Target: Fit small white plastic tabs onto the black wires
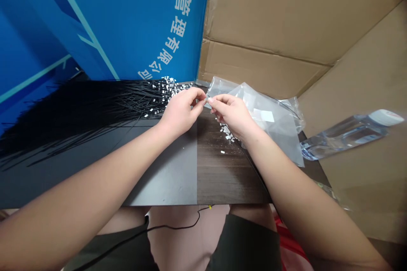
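My left hand and my right hand meet fingertip to fingertip above the table, both closed in a pinch. A tiny dark piece shows between them, too small to make out fully. From under my right hand a thin black wire runs down along the forearm toward the table's front edge. Beside my left hand lies a large heap of thin black wires, many with small white tags at their ends. Loose white tags are scattered on the wood below my right hand.
Clear plastic bags, one with a white label, lie right of my hands. A water bottle stands farther right. A blue printed panel and cardboard rise behind the table. A black cord hangs below.
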Demonstrator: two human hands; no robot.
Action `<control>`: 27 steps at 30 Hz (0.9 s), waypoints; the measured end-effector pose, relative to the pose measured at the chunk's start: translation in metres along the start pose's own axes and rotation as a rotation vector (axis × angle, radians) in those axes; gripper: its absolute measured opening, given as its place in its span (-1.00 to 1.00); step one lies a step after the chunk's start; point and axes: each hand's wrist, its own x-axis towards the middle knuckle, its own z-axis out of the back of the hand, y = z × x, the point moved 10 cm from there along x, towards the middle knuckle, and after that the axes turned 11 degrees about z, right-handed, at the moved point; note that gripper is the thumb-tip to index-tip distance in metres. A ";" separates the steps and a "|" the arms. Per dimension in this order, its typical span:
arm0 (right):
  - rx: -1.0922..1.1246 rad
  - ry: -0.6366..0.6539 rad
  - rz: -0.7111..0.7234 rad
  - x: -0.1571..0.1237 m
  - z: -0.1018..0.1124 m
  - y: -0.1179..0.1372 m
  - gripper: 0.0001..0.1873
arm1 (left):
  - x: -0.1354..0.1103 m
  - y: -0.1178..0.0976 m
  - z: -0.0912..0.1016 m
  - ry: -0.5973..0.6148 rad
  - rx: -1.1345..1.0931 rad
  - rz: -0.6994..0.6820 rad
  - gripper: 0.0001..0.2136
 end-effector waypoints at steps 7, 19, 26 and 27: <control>0.202 0.063 -0.169 -0.006 -0.010 -0.009 -0.73 | -0.001 -0.010 0.004 -0.025 0.126 -0.098 -0.94; 0.203 0.052 -0.138 -0.004 -0.009 -0.006 -0.75 | -0.002 -0.012 0.005 -0.051 0.159 -0.134 -0.95; 0.172 0.058 -0.117 -0.004 -0.009 -0.007 -0.83 | -0.002 -0.008 0.000 -0.010 0.097 -0.073 -0.94; 0.169 0.051 -0.119 -0.004 -0.008 -0.008 -0.84 | -0.001 -0.005 0.000 0.000 0.069 -0.052 -0.94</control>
